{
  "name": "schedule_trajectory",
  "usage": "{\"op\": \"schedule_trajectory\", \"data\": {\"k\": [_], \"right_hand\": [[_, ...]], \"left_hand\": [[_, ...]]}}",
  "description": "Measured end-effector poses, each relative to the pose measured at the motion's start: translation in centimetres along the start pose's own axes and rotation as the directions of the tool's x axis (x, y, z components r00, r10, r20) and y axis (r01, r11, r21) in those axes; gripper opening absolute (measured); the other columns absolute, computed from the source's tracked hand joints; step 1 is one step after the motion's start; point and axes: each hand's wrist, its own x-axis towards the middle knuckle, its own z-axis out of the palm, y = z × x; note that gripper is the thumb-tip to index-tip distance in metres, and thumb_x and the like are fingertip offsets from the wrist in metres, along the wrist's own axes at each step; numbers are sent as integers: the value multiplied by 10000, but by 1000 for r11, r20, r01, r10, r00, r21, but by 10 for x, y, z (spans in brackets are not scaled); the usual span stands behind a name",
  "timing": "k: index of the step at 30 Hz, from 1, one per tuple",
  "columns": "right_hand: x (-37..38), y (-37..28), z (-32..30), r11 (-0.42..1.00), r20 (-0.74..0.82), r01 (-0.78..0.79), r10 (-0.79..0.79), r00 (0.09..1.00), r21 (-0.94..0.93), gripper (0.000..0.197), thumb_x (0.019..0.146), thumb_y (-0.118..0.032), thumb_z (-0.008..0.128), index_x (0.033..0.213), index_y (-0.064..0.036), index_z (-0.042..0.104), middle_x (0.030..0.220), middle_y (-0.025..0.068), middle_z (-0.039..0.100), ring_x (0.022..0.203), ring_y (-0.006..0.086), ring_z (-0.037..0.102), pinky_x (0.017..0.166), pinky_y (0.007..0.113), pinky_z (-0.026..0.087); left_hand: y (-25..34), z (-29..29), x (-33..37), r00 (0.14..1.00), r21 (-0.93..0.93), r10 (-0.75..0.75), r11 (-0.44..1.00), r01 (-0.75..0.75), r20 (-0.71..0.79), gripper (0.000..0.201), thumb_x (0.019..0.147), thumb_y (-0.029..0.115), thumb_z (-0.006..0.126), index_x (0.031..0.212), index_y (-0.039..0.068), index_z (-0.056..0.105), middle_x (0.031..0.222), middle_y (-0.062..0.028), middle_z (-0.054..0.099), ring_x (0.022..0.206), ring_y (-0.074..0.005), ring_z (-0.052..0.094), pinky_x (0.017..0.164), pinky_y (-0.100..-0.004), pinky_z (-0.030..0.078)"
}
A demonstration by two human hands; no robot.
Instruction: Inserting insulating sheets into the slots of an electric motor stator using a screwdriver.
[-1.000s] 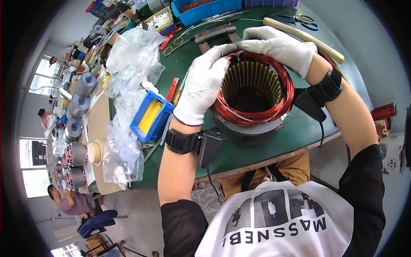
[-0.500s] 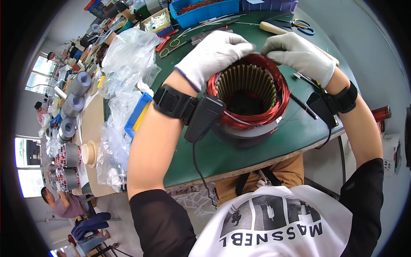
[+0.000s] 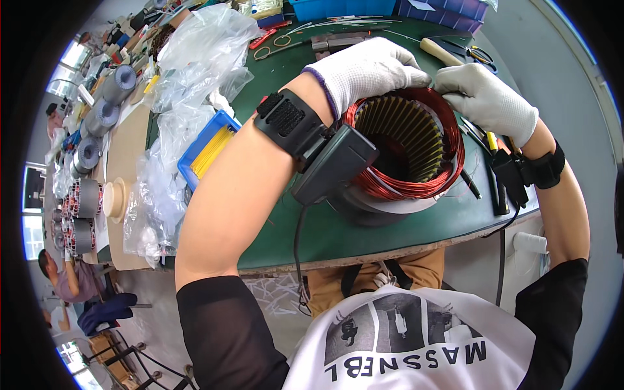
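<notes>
A round motor stator stands upright on the green table in front of me. Its inner wall is lined with yellowish slot strips, and a thick ring of red copper wire wraps its top. My left hand, in a white knit glove, reaches over the far side of the ring with its fingers bent together. My right hand, gloved alike, is closed at the far right rim, close to the left fingertips. Whatever either hand pinches is hidden by the fingers. Black straps with small boxes sit on both wrists.
Pliers and a wooden-handled tool lie beyond my right hand. Scissors rest at the far left. Clear plastic bags and a blue tray of yellow strips are left. A blue bin stands at the back.
The view has shifted, so stator and table appear further right. Both hands stay at the far rim; the left fingertips now sit further round toward the right hand.
</notes>
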Motion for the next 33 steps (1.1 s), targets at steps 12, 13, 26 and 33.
{"op": "schedule_trajectory", "data": {"k": [12,13,26,33], "right_hand": [[-14,-13,24,995,-234,-97,95,968,3,219,888,-124,522,971,-10,689,844,168,675,761,281,635,763,377,499],[-17,-15,30,986,-336,-153,165,927,60,229,889,-153,522,973,-15,684,842,166,674,749,274,637,761,373,500],[32,-6,39,627,-108,8,121,987,779,360,948,-309,570,1066,19,660,915,62,675,813,123,599,782,259,478],[33,-11,37,740,-125,-25,147,981,672,356,922,-254,561,1111,33,654,907,65,676,796,112,603,758,244,488]], "left_hand": [[2,-3,-4,997,-35,-66,997,67,29,279,927,275,580,1003,27,682,857,-23,661,793,-98,585,737,-245,462],[3,-6,-6,997,-99,-77,992,80,30,273,931,264,573,1015,28,681,862,-25,664,813,-96,588,754,-242,460],[-9,8,-55,902,-513,-270,856,64,-338,235,929,138,577,1097,-12,640,987,-67,680,860,-110,639,783,-218,515],[-6,9,-51,900,-487,-268,870,72,-345,207,916,142,601,1024,-21,669,889,-43,675,774,-69,605,690,-207,498]]}}
